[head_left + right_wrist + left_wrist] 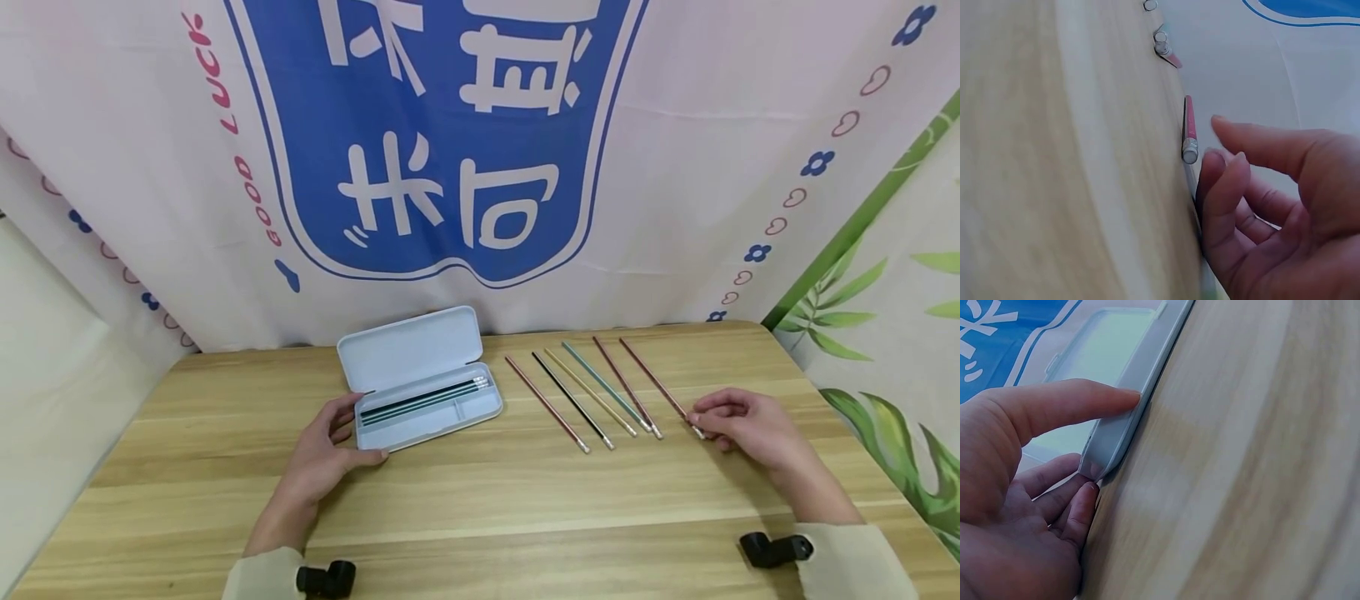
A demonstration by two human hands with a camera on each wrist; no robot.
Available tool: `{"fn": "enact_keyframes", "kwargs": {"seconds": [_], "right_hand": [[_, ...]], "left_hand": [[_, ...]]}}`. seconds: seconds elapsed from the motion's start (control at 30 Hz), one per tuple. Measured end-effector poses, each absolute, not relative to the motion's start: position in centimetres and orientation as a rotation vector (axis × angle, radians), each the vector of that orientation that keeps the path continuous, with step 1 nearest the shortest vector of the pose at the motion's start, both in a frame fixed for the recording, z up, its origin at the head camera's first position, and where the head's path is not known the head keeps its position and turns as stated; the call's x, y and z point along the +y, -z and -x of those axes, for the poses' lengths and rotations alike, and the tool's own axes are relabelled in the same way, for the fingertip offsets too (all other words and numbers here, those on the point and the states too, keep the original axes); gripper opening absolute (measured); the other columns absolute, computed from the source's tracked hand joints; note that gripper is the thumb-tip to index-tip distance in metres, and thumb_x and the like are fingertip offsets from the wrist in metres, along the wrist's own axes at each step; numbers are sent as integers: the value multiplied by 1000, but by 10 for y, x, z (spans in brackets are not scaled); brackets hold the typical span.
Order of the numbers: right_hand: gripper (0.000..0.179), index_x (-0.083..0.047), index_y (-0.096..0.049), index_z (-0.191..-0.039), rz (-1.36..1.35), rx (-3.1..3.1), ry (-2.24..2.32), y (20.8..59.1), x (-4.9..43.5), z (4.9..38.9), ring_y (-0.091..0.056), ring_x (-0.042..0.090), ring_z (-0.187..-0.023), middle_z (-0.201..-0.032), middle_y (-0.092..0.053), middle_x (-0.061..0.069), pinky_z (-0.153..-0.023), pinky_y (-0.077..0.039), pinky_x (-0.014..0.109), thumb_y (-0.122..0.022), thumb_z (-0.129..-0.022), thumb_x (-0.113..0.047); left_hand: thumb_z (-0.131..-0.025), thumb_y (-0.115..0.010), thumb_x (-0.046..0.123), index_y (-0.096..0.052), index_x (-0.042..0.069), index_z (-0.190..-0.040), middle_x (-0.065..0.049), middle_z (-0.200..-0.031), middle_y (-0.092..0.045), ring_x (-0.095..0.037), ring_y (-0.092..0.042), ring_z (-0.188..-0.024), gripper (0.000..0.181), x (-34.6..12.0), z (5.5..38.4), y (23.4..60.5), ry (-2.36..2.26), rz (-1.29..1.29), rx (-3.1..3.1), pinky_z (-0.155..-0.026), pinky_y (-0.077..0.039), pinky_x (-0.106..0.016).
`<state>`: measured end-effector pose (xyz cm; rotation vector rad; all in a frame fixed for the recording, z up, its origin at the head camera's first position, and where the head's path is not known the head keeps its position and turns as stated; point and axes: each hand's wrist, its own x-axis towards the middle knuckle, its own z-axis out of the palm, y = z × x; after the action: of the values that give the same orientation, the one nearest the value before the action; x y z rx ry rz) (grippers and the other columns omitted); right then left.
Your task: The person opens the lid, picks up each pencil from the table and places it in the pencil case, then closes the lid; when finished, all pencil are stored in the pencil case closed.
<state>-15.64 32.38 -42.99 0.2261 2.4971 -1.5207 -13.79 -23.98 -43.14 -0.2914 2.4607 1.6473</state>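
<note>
A pale blue pencil case (420, 439) lies with its lid (408, 348) raised and a few dark pencils (422, 402) inside. My left hand (326, 450) holds the case by its left end; in the left wrist view the thumb (1085, 403) presses the front wall and the other fingers bend round the corner. At the right of a row of pencils lies a red pencil (654, 375) with a white eraser end. My right hand (750, 425) is at that end. The right wrist view shows the red pencil (1189, 128) just beside the parted, bent fingertips, not between them.
Left of the red pencil lie several more: a dark red (622, 379), a blue (600, 377), a yellow (588, 390), a black (572, 398) and another red pencil (545, 402). A printed curtain (675, 208) hangs behind the wooden table (525, 517).
</note>
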Motion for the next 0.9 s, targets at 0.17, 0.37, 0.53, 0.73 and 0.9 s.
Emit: {"fn": "enact_keyframes", "kwargs": {"seconds": [0.17,0.37,0.53,0.73,0.9], "right_hand": [[40,8,-67,-124,-205,2538,1429,430,323,155,-65,8,-73,-88,-75,-7,-65,-59,27,-81,-96,-17],[36,4,-69,-116,-191,2594,1326,428,321,155,-64,10,-70,-86,-73,-3,-63,-58,27,-84,-94,-20],[35,2,-70,-113,-209,2635,1261,427,318,155,-64,11,-69,-85,-72,-3,-62,-57,27,-85,-94,-24],[34,0,-71,-111,-209,2665,1205,426,316,154,-64,12,-69,-86,-72,-1,-61,-56,28,-84,-94,-26],[34,-1,-72,-109,-203,2699,1161,425,316,154,-63,13,-68,-87,-70,1,-60,-53,28,-84,-94,-29]], "left_hand": [[-81,-90,6,-34,12,-167,-21,-167,-39,-41,-39,-151,103,-240,138,432,-1644,286,2462,-125,-34,-55],[-81,-90,6,-33,12,-167,-22,-167,-39,-41,-40,-150,104,-240,139,432,-1645,277,2456,-125,-35,-56],[-81,-90,6,-33,11,-167,-23,-167,-39,-41,-40,-151,103,-240,140,431,-1644,272,2461,-125,-34,-55],[-81,-90,5,-33,11,-167,-22,-167,-39,-40,-39,-152,103,-239,139,430,-1644,281,2459,-126,-33,-54],[-82,-90,6,-32,12,-167,-21,-168,-38,-40,-38,-152,103,-239,138,429,-1650,288,2451,-126,-33,-54]]}}
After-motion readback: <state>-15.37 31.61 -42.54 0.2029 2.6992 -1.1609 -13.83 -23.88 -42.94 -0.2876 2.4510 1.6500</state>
